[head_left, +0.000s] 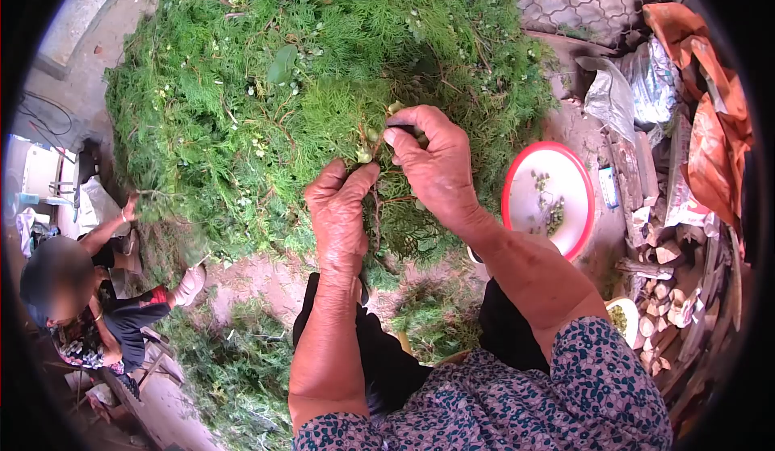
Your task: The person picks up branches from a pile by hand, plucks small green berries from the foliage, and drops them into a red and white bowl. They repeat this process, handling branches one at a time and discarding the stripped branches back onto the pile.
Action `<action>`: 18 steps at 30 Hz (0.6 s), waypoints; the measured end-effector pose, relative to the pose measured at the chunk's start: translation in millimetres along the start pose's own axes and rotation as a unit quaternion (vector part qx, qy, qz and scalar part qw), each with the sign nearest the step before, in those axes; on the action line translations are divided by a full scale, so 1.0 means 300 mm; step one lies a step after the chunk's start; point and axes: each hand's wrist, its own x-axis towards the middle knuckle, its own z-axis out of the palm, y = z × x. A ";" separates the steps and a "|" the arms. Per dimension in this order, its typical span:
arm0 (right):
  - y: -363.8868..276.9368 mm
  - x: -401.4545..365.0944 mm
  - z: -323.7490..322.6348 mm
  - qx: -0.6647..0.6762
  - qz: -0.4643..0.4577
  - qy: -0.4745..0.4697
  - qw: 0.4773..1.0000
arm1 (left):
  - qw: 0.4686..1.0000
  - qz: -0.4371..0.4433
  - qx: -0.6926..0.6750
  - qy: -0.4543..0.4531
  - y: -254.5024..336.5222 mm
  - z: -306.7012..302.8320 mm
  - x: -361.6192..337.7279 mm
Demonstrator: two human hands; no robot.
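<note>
- Between both hands, at the centre of the grip, is a conifer sprig (pixel 376 138) with plump, pale-green seed cones. The left hand (pixel 339 217) is closed on it, thumb against forefinger, by the lowest cone; the right hand (pixel 436 160) pinches it just above. How firmly either presses, I cannot tell.
- Beneath and beyond the grip spreads a large heap of conifer branches (pixel 323 47), many with blue-green cones attached. Its foliage is feathery and flat-fanned, with thin reddish-brown twigs showing through.
- Right of the grip, near the right forearm, stands a round basin (pixel 529 209), smooth and white inside with a glossy red rim. Loose green cones (pixel 555 216) cover only a small part of its bottom.
- Further right and nearer the body, a smaller pale bowl (pixel 632 322) holds a mass of small greenish pieces, too small to name surely.
- Nearer the body than the grip, cut greenery (pixel 432 322) lies between the legs, and more conifer cuttings (pixel 234 362) spread to the left; whether cones are on them is unclear.
- Far left of the grip, a seated co-worker (pixel 109 322) reaches towards the heap, near a blurred sprig.
- Far right are rough split firewood (pixel 662 289), a crumpled orange sheet (pixel 702 136) and a creased whitish sack (pixel 609 96).
</note>
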 end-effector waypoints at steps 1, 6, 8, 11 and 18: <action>0.000 0.000 0.002 -0.062 -0.075 0.025 0.995 | 1.000 0.002 -0.002 -0.001 -0.001 0.001 0.000; -0.027 0.085 -0.065 0.058 0.121 0.034 0.990 | 0.999 0.007 -0.005 0.031 0.030 0.015 -0.020; -0.015 0.100 -0.092 0.222 0.146 -0.008 0.964 | 0.998 0.013 0.003 0.056 0.033 0.010 -0.022; -0.013 0.073 -0.079 0.405 0.213 -0.048 0.888 | 0.999 0.019 0.009 0.045 0.018 -0.005 -0.011; -0.042 0.035 -0.079 0.284 0.207 -0.157 0.923 | 0.990 0.063 0.124 0.006 -0.002 -0.020 -0.011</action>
